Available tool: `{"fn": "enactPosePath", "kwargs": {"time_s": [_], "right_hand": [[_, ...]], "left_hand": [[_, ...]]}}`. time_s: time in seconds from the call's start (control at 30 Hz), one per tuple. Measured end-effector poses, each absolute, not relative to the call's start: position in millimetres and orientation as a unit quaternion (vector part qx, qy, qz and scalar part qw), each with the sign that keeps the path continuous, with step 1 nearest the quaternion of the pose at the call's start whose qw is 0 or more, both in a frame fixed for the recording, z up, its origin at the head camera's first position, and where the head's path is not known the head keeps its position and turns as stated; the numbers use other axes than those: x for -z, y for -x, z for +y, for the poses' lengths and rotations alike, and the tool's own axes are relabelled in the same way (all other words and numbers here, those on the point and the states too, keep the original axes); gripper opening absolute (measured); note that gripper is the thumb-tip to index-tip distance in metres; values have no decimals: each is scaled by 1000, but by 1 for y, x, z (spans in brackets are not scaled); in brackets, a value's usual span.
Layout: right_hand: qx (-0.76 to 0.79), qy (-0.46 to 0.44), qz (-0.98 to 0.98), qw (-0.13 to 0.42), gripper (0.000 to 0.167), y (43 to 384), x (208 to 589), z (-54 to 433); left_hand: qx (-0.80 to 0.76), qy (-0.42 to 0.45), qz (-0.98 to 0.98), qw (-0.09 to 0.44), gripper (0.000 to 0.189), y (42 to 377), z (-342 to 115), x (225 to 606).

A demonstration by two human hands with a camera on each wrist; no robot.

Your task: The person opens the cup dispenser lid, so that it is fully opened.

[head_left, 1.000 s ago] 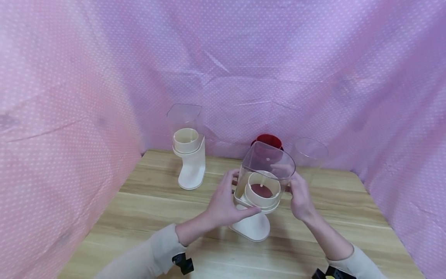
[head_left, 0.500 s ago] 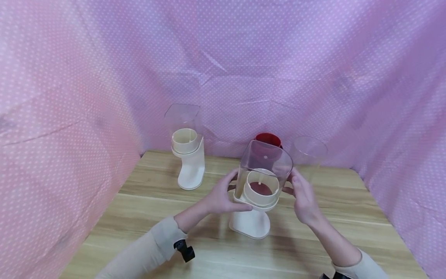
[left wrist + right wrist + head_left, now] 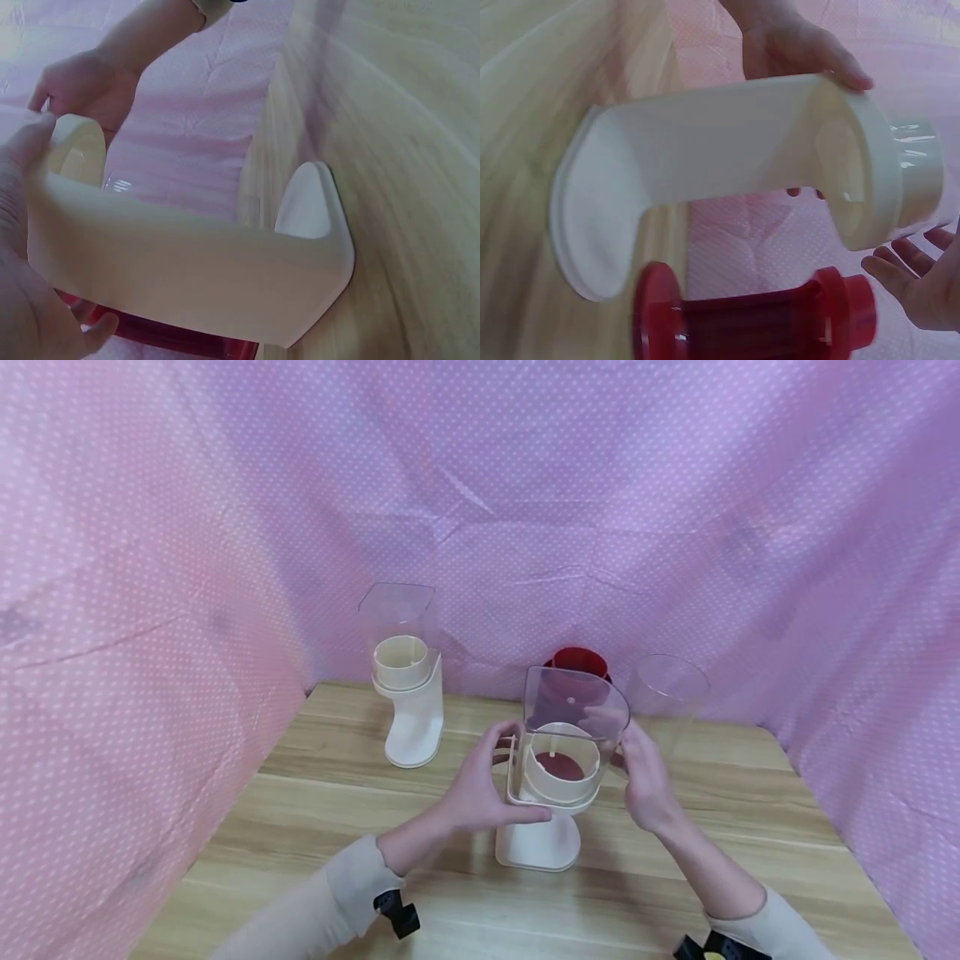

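Observation:
In the head view a cream stand (image 3: 540, 843) has its foot down on the wooden table, a cream cup (image 3: 562, 785) in its upper ring and a clear container (image 3: 577, 693) around that cup. My left hand (image 3: 476, 789) grips the stand's upper part, thumb across the near side and fingers behind. The left wrist view gives the stand's broad back (image 3: 172, 255). At the clear container's right side is my right hand (image 3: 648, 781), its relaxed fingers against the wall. Those loosely bent fingers (image 3: 911, 262) show beside the ring in the right wrist view.
Behind the held stand is a red stand (image 3: 581, 662), partly hidden, with a clear cylinder (image 3: 672, 681) to its right. A similar cream stand (image 3: 415, 727) with a clear container stands back left. Pink dotted cloth (image 3: 487, 560) encloses the table (image 3: 315, 827).
The held stand and its clear container have turned slightly, and the foot's straight edge faces nearer to me. My right hand shifted a little along the container. The other stands stayed put.

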State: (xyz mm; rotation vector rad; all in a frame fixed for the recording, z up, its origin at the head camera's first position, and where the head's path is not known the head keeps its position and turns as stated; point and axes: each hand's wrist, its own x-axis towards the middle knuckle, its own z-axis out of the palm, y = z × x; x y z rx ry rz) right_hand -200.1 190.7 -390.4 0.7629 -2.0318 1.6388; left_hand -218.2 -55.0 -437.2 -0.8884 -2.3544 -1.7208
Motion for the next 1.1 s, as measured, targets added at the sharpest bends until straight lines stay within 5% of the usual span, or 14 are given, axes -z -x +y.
{"fn": "enactPosePath", "kwargs": {"time_s": [0.27,0.43,0.67,1.1], "right_hand": [[-502,-333,-766,227,43,210,319,188],[-383,-364,-836,149,37,210,289,179],[-344,-366,-851,152,62,205,285,174],[-294,-366,-870,149,71,196,274,172]], "left_hand": [[563,311,-765,29,98,223,-58,439],[574,310,-758,17,96,225,-56,439],[587,304,-750,11,95,226,-52,437],[574,315,-756,14,94,228,-57,437]]}}
